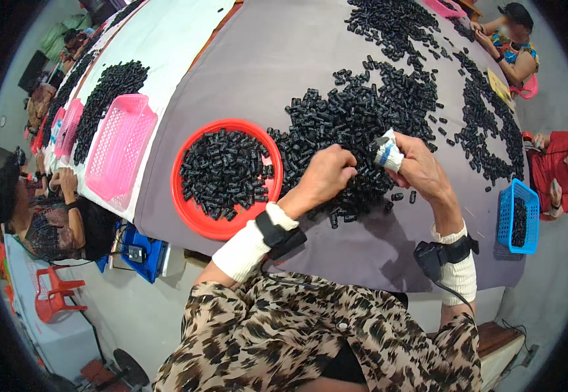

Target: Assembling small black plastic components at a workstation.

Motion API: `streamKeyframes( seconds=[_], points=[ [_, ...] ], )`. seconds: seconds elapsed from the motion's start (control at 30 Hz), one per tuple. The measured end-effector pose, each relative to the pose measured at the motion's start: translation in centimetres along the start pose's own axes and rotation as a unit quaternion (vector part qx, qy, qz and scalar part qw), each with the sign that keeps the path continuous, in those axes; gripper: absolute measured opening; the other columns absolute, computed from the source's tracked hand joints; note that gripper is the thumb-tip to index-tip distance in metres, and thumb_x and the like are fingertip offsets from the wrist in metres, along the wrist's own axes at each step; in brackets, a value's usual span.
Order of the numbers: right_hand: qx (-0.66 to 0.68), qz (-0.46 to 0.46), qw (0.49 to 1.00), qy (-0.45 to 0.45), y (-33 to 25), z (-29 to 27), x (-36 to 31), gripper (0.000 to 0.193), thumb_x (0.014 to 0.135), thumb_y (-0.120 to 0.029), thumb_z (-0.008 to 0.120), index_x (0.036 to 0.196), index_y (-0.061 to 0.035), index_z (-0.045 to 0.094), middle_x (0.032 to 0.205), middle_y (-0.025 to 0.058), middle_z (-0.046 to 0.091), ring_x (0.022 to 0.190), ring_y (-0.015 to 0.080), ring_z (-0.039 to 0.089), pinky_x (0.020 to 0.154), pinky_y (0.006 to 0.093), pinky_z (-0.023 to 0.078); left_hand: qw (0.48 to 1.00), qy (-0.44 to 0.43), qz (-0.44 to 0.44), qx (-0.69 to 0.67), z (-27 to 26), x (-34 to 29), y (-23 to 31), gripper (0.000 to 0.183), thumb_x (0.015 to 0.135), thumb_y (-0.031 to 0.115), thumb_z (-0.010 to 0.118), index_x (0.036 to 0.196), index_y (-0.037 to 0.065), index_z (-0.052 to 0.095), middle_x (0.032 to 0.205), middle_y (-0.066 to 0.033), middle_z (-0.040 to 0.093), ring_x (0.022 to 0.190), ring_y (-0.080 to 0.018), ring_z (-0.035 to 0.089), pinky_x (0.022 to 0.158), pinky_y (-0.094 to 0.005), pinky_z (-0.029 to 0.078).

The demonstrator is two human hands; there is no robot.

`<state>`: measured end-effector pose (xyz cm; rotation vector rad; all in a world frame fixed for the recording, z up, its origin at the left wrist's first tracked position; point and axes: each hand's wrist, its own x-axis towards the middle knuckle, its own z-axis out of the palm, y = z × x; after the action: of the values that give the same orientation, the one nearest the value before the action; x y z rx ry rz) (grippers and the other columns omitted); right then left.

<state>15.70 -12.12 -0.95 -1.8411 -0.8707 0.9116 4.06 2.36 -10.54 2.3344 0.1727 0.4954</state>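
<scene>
Small black parts (225, 173) are held in a red basin (215, 229) at 8 o'clock from the pile (356, 111), whose 7 o'clock edge is overlapped by the left hand (326, 171), its fingers curled, though whether a part is pinched cannot be told. At the pile's 4 o'clock, the right hand (421, 170) is seen with bent fingers at a white-and-blue wrap (390, 155), any grip on a part likewise hidden. The parts are judged light, stiff and slippery, best pinched across their sides.
</scene>
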Motion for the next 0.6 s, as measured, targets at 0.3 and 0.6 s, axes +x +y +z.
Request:
streamKeyframes(
  seconds=[0.3,0.6],
  points=[
    [-0.045,-0.066,0.997,0.009,-2.5,1.8,1.1,0.007,0.078,-0.010,0.056,0.081,-0.0036,0.055,0.062,-0.0025,0.048,0.055,0.0060,0.042,0.048,0.0241,0.034,0.764,0.061,-0.230,-0.600,-5.9,0.3,2.3,0.015,0.083,0.007,0.060,0.097,0.002,0.061,0.084,-0.0018,0.060,0.072,-0.0084,0.056,0.066,-0.0243,0.050],
    [-0.012,-0.170,0.983,0.072,-3.4,3.2,0.3,0.020,0.076,-0.015,0.065,0.084,-0.0004,0.056,0.065,0.0011,0.053,0.060,0.0067,0.046,0.053,0.0256,0.039,0.720,0.097,-0.202,-0.657,-6.6,0.6,4.9,0.016,0.085,0.008,0.060,0.099,0.001,0.060,0.084,-0.0016,0.061,0.069,-0.0060,0.052,0.062,-0.0187,0.042]
  ],
)
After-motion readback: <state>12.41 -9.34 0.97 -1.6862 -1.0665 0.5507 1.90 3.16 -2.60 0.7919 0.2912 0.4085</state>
